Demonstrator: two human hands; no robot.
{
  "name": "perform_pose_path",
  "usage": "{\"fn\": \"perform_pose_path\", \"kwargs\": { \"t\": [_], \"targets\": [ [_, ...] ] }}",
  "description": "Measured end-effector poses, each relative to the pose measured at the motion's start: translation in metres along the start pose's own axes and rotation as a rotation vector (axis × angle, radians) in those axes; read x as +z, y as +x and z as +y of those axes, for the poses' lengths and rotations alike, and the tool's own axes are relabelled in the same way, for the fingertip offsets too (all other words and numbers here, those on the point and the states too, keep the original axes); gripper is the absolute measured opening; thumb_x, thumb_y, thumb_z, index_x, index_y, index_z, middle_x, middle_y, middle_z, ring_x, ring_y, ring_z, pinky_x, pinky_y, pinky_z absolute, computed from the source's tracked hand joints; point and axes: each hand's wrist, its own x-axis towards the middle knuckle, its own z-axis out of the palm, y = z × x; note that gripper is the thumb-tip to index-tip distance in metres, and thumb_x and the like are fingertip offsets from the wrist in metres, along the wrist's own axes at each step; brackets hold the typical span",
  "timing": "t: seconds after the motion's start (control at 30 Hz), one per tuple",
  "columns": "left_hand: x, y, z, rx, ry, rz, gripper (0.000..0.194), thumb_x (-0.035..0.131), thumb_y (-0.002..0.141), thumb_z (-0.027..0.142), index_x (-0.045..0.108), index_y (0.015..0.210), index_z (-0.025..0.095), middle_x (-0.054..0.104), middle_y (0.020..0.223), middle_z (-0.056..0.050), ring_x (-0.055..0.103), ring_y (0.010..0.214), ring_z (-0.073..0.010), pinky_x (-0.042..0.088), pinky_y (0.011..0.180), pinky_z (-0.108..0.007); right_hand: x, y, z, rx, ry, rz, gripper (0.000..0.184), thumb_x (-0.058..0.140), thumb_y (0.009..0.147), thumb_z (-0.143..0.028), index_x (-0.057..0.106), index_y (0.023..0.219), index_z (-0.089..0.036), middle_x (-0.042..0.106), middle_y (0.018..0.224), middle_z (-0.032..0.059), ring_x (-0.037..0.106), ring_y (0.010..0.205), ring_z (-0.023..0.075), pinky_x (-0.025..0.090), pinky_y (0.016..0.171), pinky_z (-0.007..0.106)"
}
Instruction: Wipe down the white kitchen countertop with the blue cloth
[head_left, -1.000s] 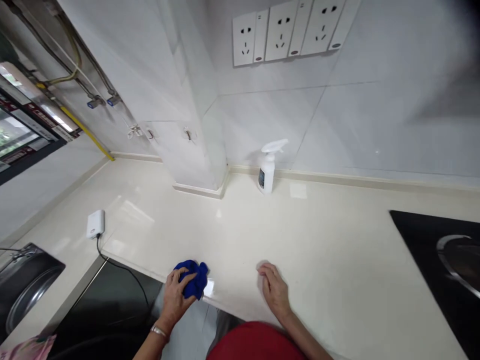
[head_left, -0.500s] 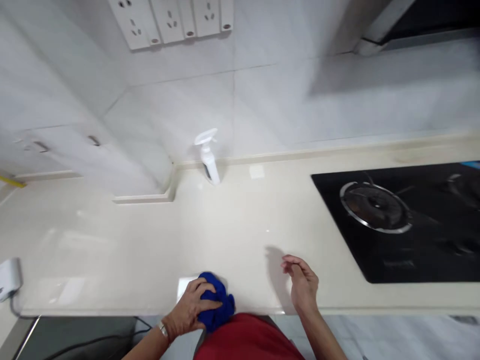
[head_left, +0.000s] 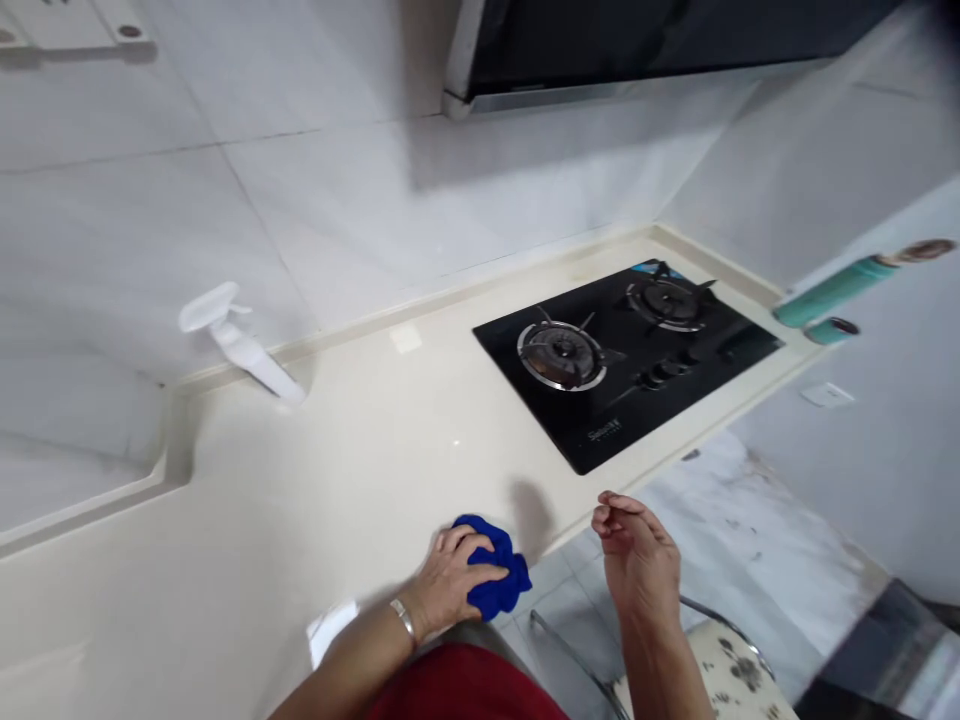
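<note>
Left hand [head_left: 448, 585] grips the blue cloth [head_left: 493, 577] at the counter's [head_left: 315, 480] near edge.
Right hand [head_left: 634, 560] hovers just right, empty, fingers loosely curled; hob [head_left: 626, 350] far right, spray bottle [head_left: 240, 342] far left.

The blue cloth [head_left: 495, 580] is a small, deep-blue rag, crumpled into a soft wad rather than spread flat. It lies at the front edge of the cream countertop [head_left: 360, 470], its lower part bulging slightly over the edge. The left hand [head_left: 450, 590] covers its left side, fingers pressed onto it.
</note>
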Motion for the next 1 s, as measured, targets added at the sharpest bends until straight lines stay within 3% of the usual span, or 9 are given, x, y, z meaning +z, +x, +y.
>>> {"fn": "perform_pose_path", "kwargs": {
  "t": [0.13,0.33,0.43,0.5,0.63,0.83,0.9,1.0],
  "targets": [
    [0.003,0.058,0.015,0.007,-0.015,-0.021,0.072,0.086,0.068,0.034,0.051,0.129,0.048,0.043,0.143,0.002,0.03,0.133,-0.0297,0.029,0.109,-0.056,-0.023,-0.004,-0.01,-0.015,0.045,0.101,0.015,0.08,0.057,-0.02,0.069,0.068,-0.017,0.069,0.077,0.0007,0.058,0.062,0.0085,0.041,0.052,0.019],
    [-0.003,0.131,0.024,0.013,0.09,0.004,0.069,0.086,0.068,0.036,0.052,0.128,0.045,0.042,0.142,0.002,0.031,0.132,-0.0305,0.035,0.11,-0.058,-0.058,-0.024,0.001,0.004,0.017,0.155,0.015,0.08,0.063,-0.026,0.07,0.072,-0.019,0.069,0.08,0.0008,0.057,0.061,0.0092,0.044,0.05,0.021],
    [-0.011,0.151,0.016,-0.038,0.13,0.079,0.066,0.084,0.069,0.028,0.055,0.127,0.041,0.044,0.14,0.0,0.032,0.132,-0.0313,0.037,0.11,-0.057,-0.07,-0.033,0.01,0.027,-0.04,0.167,0.016,0.079,0.063,-0.029,0.072,0.074,-0.02,0.069,0.079,0.0012,0.056,0.06,0.0101,0.045,0.05,0.022],
    [-0.023,0.151,0.005,-0.094,0.151,0.139,0.067,0.081,0.071,0.021,0.055,0.129,0.04,0.044,0.142,0.0,0.033,0.133,-0.0312,0.037,0.112,-0.057,-0.074,-0.037,0.017,0.041,-0.08,0.169,0.017,0.079,0.063,-0.031,0.072,0.073,-0.02,0.068,0.076,0.0016,0.056,0.06,0.0116,0.047,0.05,0.024],
    [-0.064,0.113,-0.034,-0.308,0.208,0.306,0.069,0.073,0.075,0.013,0.05,0.136,0.036,0.04,0.148,-0.005,0.029,0.138,-0.0345,0.033,0.114,-0.062,-0.067,-0.041,0.033,0.07,-0.139,0.121,0.02,0.077,0.06,-0.035,0.073,0.073,-0.02,0.066,0.068,0.0019,0.056,0.058,0.014,0.048,0.049,0.026],
    [-0.129,0.005,-0.094,-0.699,0.327,0.558,0.055,0.058,0.086,0.021,0.048,0.139,0.033,0.04,0.148,-0.006,0.03,0.138,-0.0327,0.036,0.114,-0.06,-0.024,-0.046,0.071,0.124,-0.241,-0.099,0.027,0.07,0.065,-0.042,0.073,0.077,-0.018,0.066,0.062,0.0027,0.06,0.06,0.0168,0.048,0.055,0.028],
    [-0.137,-0.026,-0.098,-0.801,0.36,0.596,0.051,0.054,0.089,0.024,0.048,0.139,0.031,0.039,0.149,-0.006,0.031,0.137,-0.0328,0.039,0.111,-0.06,-0.005,-0.05,0.088,0.096,-0.298,-0.212,0.027,0.066,0.069,-0.043,0.072,0.077,-0.018,0.067,0.064,0.0032,0.061,0.061,0.0176,0.048,0.056,0.028],
    [-0.13,-0.051,-0.087,-0.879,0.358,0.61,0.05,0.047,0.092,0.029,0.045,0.142,0.027,0.037,0.15,-0.01,0.031,0.136,-0.0361,0.042,0.106,-0.064,0.027,-0.062,0.114,-0.031,-0.435,-0.404,0.027,0.058,0.076,-0.042,0.069,0.083,-0.019,0.069,0.076,0.0046,0.063,0.063,0.0182,0.049,0.056,0.029]
  ]
}}
